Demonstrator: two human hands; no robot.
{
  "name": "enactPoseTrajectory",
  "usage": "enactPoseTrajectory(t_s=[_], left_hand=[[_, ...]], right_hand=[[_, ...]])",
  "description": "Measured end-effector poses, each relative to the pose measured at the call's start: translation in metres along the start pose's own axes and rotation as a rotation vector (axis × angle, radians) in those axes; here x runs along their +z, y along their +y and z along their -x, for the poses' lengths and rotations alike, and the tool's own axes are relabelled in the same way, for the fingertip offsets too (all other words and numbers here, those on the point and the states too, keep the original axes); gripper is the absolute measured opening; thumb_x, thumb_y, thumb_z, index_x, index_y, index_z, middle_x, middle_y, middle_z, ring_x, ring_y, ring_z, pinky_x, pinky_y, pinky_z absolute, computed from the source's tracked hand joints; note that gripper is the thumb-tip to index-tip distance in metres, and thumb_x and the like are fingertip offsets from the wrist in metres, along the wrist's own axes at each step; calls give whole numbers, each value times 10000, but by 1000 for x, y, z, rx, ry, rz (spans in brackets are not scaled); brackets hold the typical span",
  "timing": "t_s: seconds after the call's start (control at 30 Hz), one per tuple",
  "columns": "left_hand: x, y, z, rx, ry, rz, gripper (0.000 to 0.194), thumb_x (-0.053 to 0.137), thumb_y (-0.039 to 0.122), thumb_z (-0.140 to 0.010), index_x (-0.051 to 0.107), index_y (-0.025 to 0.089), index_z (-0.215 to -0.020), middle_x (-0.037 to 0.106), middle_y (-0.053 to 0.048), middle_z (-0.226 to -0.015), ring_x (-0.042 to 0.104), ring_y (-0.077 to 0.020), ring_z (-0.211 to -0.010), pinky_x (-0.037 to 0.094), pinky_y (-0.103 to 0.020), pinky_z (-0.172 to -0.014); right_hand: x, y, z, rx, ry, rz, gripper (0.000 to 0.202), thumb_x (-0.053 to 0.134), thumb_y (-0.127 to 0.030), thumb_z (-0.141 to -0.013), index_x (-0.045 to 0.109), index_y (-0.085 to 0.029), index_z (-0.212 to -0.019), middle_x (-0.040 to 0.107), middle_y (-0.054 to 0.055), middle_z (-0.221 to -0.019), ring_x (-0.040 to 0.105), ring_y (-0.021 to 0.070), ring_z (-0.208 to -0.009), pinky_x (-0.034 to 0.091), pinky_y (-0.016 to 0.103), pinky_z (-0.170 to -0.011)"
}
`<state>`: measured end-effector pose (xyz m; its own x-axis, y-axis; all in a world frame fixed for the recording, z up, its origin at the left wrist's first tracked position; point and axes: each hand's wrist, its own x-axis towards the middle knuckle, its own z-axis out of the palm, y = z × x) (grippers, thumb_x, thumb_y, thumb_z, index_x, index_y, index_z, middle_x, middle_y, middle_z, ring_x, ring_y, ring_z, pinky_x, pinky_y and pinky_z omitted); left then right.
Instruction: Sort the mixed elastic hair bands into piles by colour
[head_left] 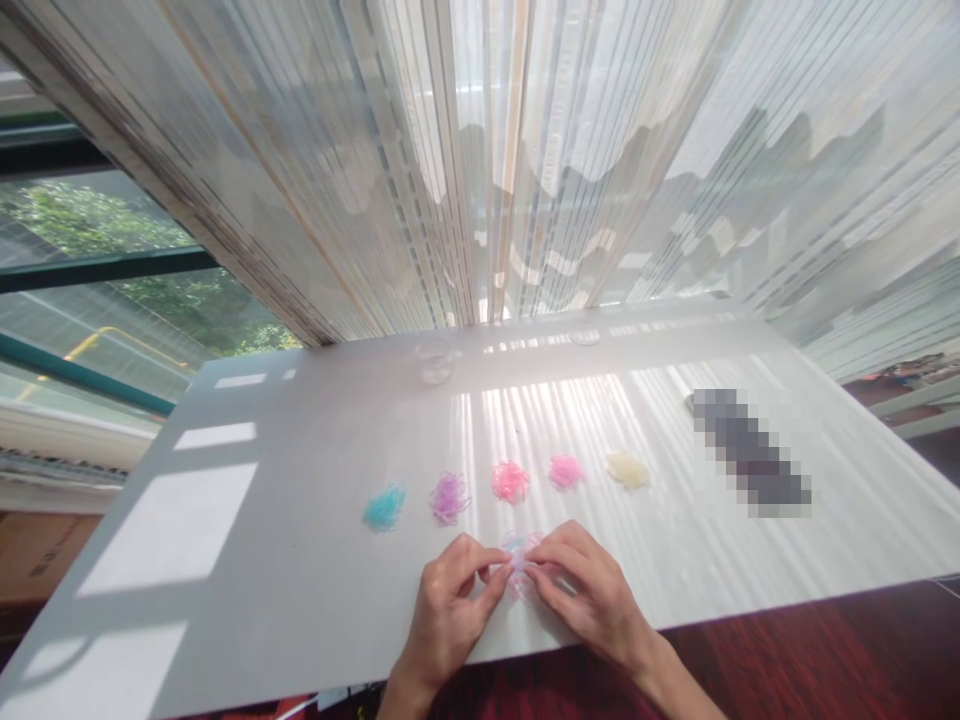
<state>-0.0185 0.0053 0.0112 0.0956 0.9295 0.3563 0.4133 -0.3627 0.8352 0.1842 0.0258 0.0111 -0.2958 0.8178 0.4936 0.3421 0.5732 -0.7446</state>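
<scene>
My left hand and my right hand meet close to the table's near edge, thumb and index finger of each pinched together. Between and beneath the fingertips lies a mixed pile of thin pastel strands or loops that look like small elastic bands, pink, lilac and pale blue. What exactly the fingertips grip is too small to make out. Just beyond my hands, a row of separate little piles runs across the table: teal, purple, coral pink, pink and pale yellow.
The white table carries a clear round container toward the back and a clear flat disc, perhaps a lid. A blurred-out dark long object lies at the right. Striped sheer curtains hang along the far edge.
</scene>
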Motion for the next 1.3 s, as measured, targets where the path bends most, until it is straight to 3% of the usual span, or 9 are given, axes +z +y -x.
enactPoseTrajectory(t_s=[0.5, 0.83, 1.13, 1.3], left_hand=[[0, 6, -6, 4, -36, -44, 84, 706, 232, -953, 783, 213, -980, 645, -4, -710, 631, -112, -618, 522, -180, -556], [9, 23, -58, 133, -120, -215, 85, 671, 190, -955, 751, 215, -968, 648, -3, -764, 652, -114, -672, 537, -200, -621], [25, 17, -84, 56, -168, -238, 95, 670, 233, -966, 760, 205, -954, 637, -8, -792, 642, -116, -668, 503, -214, -607], [38, 13, -92, 40, -124, -321, 152, 655, 253, -979, 798, 221, -939, 608, 4, -750, 613, -96, -617, 477, -195, -577]], right_hand=[[-2, -2, -5, 11, 30, -8, 188, 619, -86, -931, 692, -233, -1023, 696, 30, -798, 657, 179, -717, 574, 284, -615], [-29, 11, -26, -14, 113, 120, 176, 653, -78, -921, 667, -228, -1013, 692, 20, -799, 654, 175, -722, 565, 304, -645], [-41, 29, -35, 36, 138, 161, 187, 638, -73, -921, 656, -235, -1015, 712, 22, -839, 672, 187, -761, 556, 327, -689], [-54, 32, -28, 89, 182, 251, 180, 628, -77, -945, 647, -223, -1049, 716, 40, -866, 678, 201, -797, 545, 350, -741]])
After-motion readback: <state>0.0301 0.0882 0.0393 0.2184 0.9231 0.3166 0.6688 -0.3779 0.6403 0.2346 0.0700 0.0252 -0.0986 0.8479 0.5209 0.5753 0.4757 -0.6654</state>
